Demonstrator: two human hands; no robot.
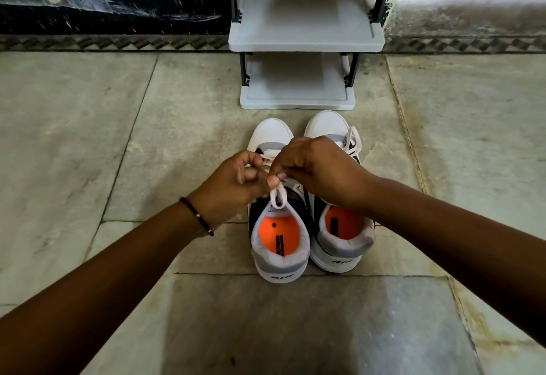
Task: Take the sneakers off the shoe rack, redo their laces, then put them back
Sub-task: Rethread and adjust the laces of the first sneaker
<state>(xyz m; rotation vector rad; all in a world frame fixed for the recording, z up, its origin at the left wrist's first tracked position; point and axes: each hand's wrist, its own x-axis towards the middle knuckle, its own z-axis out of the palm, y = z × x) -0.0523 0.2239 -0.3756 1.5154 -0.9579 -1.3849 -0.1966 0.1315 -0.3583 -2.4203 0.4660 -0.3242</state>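
sneakers sit side by side on the stone floor (88, 138), toes toward the shoe rack (305, 42), heels toward the person, just in front of the rack's lowest shelf; both visible shelves are bare. left sneaker (279, 244) is the one being worked, right sneaker (342, 235) sits untouched with its laces (353, 141) loose near the toe end. both hands are over the left sneaker's tongue area. left hand (233, 182) has fingers curled in, thumb and forefinger pinching a strand of white lace; beaded band on that wrist. right hand (313, 165) also curled, fingertips pressed together pinching the lace where a loop (278, 197) hangs down toward the orange insole. step looks like tying the bow on the left sneaker, so mid-task: off the rack done, relacing underway, return not yet done. next move likely calls for wrapping the free strand round the loop and pulling snug without letting the pinch slip, then the same on the right sneaker. exact knot state is hidden by the fingers.
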